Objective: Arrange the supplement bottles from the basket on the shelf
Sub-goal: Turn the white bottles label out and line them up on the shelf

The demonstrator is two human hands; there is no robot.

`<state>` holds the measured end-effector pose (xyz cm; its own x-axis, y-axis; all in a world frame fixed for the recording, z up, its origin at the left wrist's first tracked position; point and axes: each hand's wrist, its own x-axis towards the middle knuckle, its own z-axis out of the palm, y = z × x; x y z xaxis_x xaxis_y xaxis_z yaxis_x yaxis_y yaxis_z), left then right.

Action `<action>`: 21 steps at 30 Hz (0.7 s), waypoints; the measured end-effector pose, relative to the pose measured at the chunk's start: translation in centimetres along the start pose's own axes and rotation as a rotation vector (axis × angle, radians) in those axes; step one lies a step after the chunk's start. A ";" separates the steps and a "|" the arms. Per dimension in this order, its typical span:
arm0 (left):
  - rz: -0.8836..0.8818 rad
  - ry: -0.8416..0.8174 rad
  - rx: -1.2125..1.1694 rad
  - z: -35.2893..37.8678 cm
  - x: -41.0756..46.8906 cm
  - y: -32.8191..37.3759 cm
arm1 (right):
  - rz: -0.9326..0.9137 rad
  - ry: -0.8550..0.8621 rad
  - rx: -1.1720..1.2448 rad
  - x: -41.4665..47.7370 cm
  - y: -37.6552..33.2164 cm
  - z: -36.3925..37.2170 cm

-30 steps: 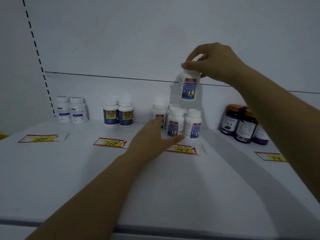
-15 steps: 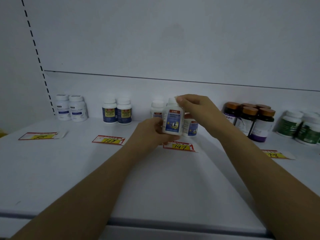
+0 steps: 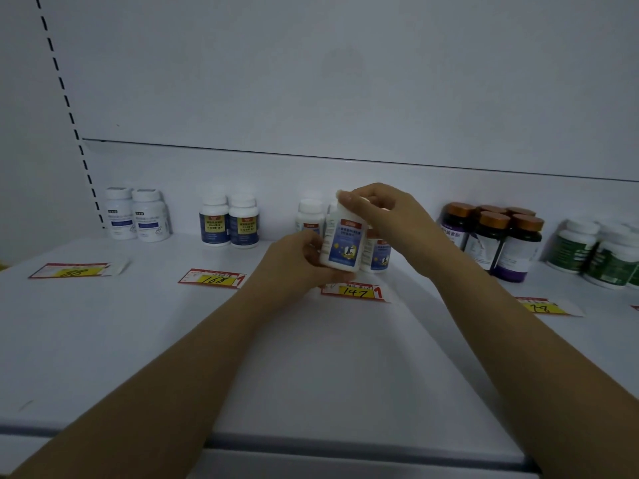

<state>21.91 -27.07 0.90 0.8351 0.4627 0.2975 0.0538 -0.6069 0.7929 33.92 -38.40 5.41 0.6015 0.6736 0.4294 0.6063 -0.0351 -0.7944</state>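
Supplement bottle (image 3: 342,242) upright over shelf (image 3: 311,357), toward its back edge, above tag 147 (image 3: 354,291). Right hand (image 3: 383,216) clenches cap; left hand (image 3: 294,261) wraps lower body. Likely light, rigid, slick plastic; body grip safest.

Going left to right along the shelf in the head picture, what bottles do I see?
Pale-label white bottles → blue-and-yellow label bottles → held white bottle → brown-capped dark bottles → green-label bottles.
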 end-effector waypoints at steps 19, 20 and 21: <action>-0.016 -0.091 -0.237 -0.2 -0.2 0.7 | 0.117 -0.042 0.387 0.1 -0.3 -0.3; -0.027 -0.142 -0.287 -0.2 -0.2 0.8 | 0.123 -0.065 0.463 0.1 -0.4 -0.3; -0.036 -0.175 -0.313 -0.2 -0.3 0.9 | 0.125 -0.089 0.511 0.1 -0.3 -0.3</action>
<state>21.59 -27.60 1.61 0.9182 0.3464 0.1919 -0.0621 -0.3526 0.9337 33.94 -38.59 5.86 0.5929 0.7483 0.2975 0.1888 0.2300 -0.9547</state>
